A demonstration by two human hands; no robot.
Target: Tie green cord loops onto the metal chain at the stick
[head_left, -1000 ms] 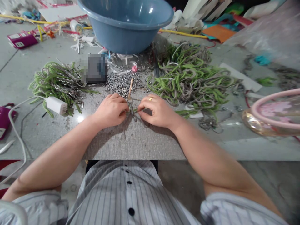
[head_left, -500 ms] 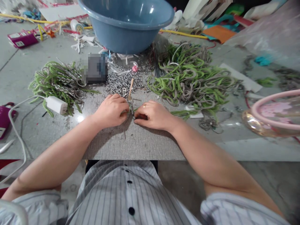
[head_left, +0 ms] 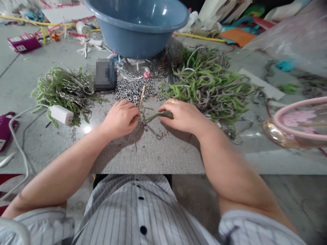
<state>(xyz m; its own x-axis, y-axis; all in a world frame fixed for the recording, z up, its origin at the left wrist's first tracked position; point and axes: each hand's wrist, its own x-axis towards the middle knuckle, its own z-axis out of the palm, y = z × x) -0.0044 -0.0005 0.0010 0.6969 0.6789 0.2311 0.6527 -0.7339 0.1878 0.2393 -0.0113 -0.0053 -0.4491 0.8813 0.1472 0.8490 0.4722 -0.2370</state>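
Note:
My left hand [head_left: 121,117] rests on the grey mat [head_left: 143,153], fingers curled and pinched on a small metal ring piece at the base of a wooden stick [head_left: 142,96]. My right hand [head_left: 184,115], with a ring on one finger, is closed on a green cord [head_left: 154,116] that runs from it to the metal piece by my left fingers. A thin grey loop [head_left: 154,133] lies on the mat just below the cord. Behind the hands lies a spread of small metal rings [head_left: 131,89].
A blue basin [head_left: 139,25] stands at the back centre. Piles of green and grey cords lie left [head_left: 63,90] and right [head_left: 212,85]. A white charger [head_left: 61,114] with cable sits left, a pink-rimmed dish [head_left: 298,124] right. Scraps litter the far table.
My right hand has moved to the right, away from my left hand, drawing the green cord out between them. My left hand has stayed in place.

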